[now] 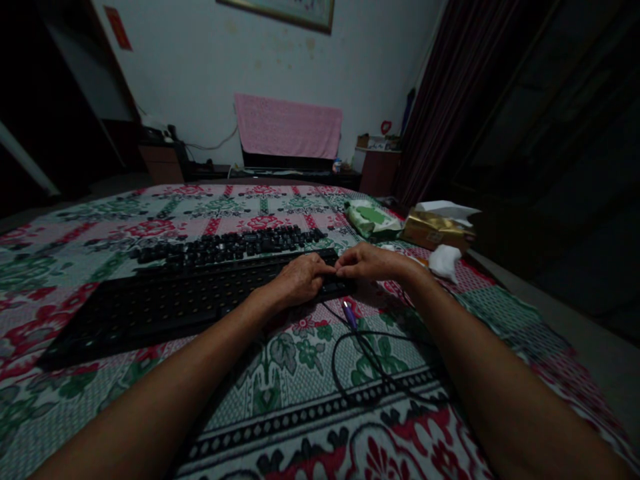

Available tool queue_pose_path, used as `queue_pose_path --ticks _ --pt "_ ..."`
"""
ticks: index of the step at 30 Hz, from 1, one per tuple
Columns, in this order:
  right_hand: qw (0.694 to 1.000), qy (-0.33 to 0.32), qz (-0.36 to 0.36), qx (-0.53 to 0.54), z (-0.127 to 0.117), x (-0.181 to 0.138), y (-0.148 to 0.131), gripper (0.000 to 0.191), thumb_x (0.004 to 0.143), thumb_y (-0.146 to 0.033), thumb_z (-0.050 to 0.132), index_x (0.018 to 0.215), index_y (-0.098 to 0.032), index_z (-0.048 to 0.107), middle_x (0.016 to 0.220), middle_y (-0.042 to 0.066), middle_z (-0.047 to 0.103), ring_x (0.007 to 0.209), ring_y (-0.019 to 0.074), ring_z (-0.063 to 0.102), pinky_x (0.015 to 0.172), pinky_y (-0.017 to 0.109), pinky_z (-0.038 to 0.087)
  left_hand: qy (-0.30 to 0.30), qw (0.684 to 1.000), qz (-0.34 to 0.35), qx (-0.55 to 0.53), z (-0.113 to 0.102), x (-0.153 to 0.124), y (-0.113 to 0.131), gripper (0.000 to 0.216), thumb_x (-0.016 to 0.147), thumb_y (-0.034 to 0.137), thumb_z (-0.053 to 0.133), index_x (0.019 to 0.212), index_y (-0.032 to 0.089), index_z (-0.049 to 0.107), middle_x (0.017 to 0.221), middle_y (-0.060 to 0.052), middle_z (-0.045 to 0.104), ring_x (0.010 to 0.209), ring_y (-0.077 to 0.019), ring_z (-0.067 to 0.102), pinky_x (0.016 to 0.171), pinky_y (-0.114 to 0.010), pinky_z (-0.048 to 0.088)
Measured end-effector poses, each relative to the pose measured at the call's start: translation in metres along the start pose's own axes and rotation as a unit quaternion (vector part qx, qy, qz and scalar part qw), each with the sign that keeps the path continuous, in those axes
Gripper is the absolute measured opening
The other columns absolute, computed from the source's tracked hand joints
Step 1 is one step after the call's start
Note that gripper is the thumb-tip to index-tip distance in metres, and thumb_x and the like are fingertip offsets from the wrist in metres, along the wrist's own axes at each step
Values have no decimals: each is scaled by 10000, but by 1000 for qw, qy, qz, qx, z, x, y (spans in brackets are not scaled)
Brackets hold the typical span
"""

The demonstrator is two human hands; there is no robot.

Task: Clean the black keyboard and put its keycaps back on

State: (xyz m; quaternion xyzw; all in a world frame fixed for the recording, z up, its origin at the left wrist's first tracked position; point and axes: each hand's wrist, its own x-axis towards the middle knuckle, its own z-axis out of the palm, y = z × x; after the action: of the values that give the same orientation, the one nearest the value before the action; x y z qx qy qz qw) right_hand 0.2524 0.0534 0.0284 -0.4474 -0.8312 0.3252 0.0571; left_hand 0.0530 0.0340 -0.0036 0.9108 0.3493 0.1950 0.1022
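A black keyboard [165, 303] lies at a slant on the patterned tablecloth, most of its keycaps off and rows of small pale key posts bare. Over its right part rests my left hand [304, 275], fingers curled down on it and one finger reaching toward the other hand. My right hand [364, 261] is at the keyboard's right end, its thumb and fingers pinched together and meeting the left fingertips. Whatever is in that pinch is hidden. Behind the keyboard, loose black keycaps [240, 245] lie in a long band.
A black cable [340, 373] with a purple plug [349, 316] loops in front of my hands. To the right are a green wipes pack [371, 219], a gold tissue box [434, 230] and crumpled white tissue [445, 262]. A pink cloth [289, 127] hangs by the far wall.
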Motion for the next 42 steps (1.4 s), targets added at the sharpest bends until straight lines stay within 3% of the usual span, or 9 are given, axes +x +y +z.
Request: queue_pose_path --ticks 4,14,19,30,42 --pt "999 -2 30 16 0 -2 -2 312 737 -396 525 888 -141 626 612 -22 547 476 59 410 431 177 302 -4 1000 -11 -16 -1 0 1 401 748 131 410 1066 264 616 907 -18 577 872 -145 511 792 -245 406" --pt "999 -9 0 52 2 -7 -2 266 756 -375 512 838 -141 610 627 -21 542 496 59 415 452 179 310 -8 1000 -11 -16 -2 -1 2 429 736 110 410 1076 272 613 926 -19 569 878 -142 511 794 -248 406" --pt "999 17 -23 35 5 -4 -1 260 743 -362 528 791 -127 628 629 -13 554 543 68 437 495 181 329 -2 1000 0 -19 -1 -2 1 421 744 112 422 1080 281 611 941 -16 568 883 -138 506 799 -250 404" --pt "997 43 13 57 7 -2 2 239 704 -332 547 779 -128 647 586 -24 552 503 63 430 482 183 333 -10 1000 16 23 1 -1 -1 456 715 97 416 1091 271 606 975 -21 569 912 -152 505 815 -267 396" --pt "993 27 83 80 4 -1 -6 152 676 -244 550 747 -142 636 537 -37 526 444 54 403 433 182 314 -14 999 17 24 1 -1 0 470 702 80 402 1077 264 616 976 -31 569 906 -165 509 798 -286 402"
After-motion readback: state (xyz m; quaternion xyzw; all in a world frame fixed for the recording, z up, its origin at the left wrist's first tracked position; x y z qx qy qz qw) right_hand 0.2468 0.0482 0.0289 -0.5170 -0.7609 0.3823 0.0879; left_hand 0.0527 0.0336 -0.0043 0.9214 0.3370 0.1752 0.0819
